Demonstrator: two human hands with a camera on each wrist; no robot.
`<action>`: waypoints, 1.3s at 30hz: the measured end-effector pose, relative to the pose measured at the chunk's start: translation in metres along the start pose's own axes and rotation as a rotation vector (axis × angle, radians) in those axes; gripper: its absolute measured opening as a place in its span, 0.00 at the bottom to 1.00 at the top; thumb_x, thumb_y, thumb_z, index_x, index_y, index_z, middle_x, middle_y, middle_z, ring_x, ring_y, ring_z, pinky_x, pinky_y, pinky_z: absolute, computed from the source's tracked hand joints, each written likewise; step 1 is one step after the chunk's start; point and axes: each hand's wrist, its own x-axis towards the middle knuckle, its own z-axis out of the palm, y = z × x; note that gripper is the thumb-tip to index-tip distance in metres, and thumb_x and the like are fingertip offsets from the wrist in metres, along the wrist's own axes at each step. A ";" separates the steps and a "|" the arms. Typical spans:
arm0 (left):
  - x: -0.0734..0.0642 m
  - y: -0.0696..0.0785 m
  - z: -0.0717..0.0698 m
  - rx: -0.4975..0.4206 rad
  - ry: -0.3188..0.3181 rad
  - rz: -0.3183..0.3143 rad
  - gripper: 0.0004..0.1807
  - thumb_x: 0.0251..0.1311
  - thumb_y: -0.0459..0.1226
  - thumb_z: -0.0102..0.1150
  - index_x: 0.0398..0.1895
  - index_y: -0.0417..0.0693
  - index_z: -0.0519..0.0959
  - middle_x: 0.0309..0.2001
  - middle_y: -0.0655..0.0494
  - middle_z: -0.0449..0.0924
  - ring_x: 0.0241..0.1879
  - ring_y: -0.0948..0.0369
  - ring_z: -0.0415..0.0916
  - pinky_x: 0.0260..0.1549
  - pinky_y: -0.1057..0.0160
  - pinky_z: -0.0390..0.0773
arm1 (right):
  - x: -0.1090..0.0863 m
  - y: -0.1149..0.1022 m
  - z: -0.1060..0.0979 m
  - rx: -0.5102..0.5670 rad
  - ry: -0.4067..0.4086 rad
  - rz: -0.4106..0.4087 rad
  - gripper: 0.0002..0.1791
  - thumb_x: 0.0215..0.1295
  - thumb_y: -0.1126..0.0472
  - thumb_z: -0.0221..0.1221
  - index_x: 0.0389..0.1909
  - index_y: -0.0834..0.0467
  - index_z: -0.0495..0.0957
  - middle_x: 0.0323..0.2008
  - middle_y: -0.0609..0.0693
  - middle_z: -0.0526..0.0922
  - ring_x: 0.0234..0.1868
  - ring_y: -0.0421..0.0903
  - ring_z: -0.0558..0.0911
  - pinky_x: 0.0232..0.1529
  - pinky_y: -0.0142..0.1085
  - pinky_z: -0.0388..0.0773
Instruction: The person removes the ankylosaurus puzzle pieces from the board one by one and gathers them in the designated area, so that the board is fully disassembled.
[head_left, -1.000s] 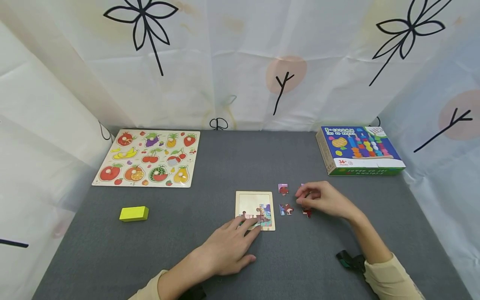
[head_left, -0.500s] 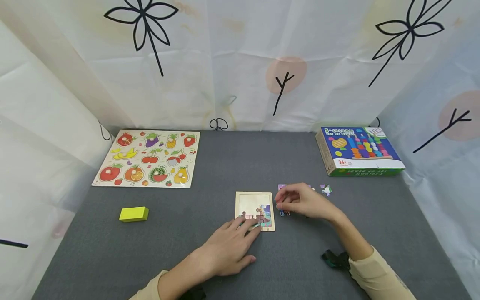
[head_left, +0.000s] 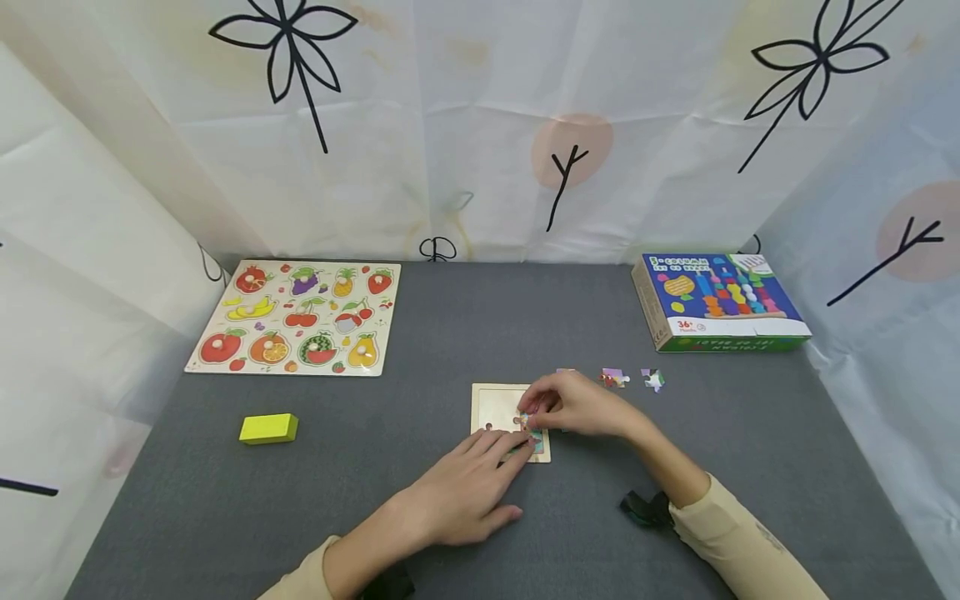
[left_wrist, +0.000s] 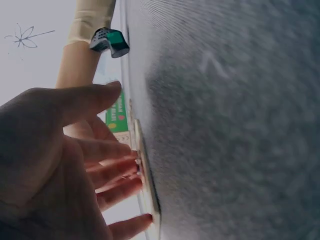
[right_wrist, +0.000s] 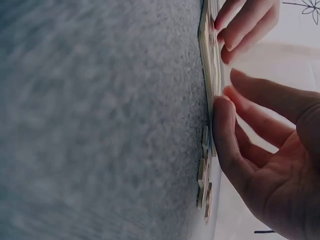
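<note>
A small wooden jigsaw tray [head_left: 498,400] lies on the table in the head view, with a few pieces fitted at its lower right. My left hand [head_left: 468,487] rests its outstretched fingers on the tray's near side, thumb apart. Over the tray's right side, my right hand [head_left: 581,406] pinches a jigsaw piece with thumb and fingers, the piece mostly hidden by them. In the right wrist view those fingertips [right_wrist: 223,106] are right at the tray's surface. Loose jigsaw pieces [head_left: 614,378] lie right of the tray, some partly covered by the right hand.
A fruit peg board [head_left: 294,317] lies at the back left, with a yellow block [head_left: 268,428] nearer. A boxed toy [head_left: 722,302] stands at the back right. Another loose piece [head_left: 652,380] lies beyond the right hand. White patterned cloth [head_left: 480,125] walls the grey table.
My right hand has moved left from among the loose pieces to the tray's right side, uncovering pieces at the right. My left fingers have shifted slightly right on the tray.
</note>
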 end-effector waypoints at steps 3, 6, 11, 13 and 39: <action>0.002 -0.002 0.002 -0.018 -0.028 0.019 0.42 0.78 0.58 0.58 0.86 0.48 0.60 0.85 0.56 0.61 0.83 0.59 0.61 0.84 0.48 0.64 | 0.004 0.000 0.001 -0.042 0.005 0.013 0.08 0.70 0.66 0.70 0.47 0.63 0.90 0.37 0.50 0.92 0.35 0.33 0.84 0.40 0.28 0.85; 0.004 -0.004 0.004 -0.031 -0.043 0.020 0.42 0.79 0.58 0.57 0.87 0.49 0.60 0.86 0.56 0.60 0.84 0.58 0.59 0.85 0.48 0.62 | 0.006 0.000 0.000 -0.069 0.011 0.027 0.07 0.69 0.65 0.71 0.45 0.62 0.90 0.34 0.49 0.90 0.33 0.32 0.82 0.37 0.27 0.82; 0.004 -0.004 0.004 -0.021 -0.046 0.017 0.42 0.78 0.58 0.57 0.87 0.49 0.60 0.86 0.56 0.60 0.84 0.58 0.59 0.85 0.48 0.62 | 0.008 -0.001 -0.001 -0.073 -0.002 0.050 0.06 0.69 0.65 0.71 0.44 0.62 0.90 0.32 0.48 0.89 0.32 0.33 0.81 0.35 0.27 0.81; 0.004 -0.003 0.004 -0.015 -0.044 0.014 0.42 0.78 0.58 0.57 0.86 0.49 0.61 0.86 0.56 0.60 0.83 0.58 0.60 0.85 0.48 0.62 | 0.008 -0.001 -0.002 -0.075 -0.007 0.056 0.06 0.68 0.66 0.72 0.43 0.61 0.89 0.32 0.48 0.89 0.31 0.33 0.81 0.34 0.27 0.81; 0.004 -0.002 0.005 -0.001 -0.056 -0.001 0.42 0.78 0.59 0.58 0.86 0.50 0.62 0.86 0.58 0.60 0.83 0.59 0.61 0.85 0.48 0.61 | -0.002 -0.003 -0.006 -0.005 0.005 0.014 0.06 0.69 0.68 0.71 0.44 0.57 0.89 0.34 0.47 0.90 0.35 0.35 0.85 0.41 0.31 0.87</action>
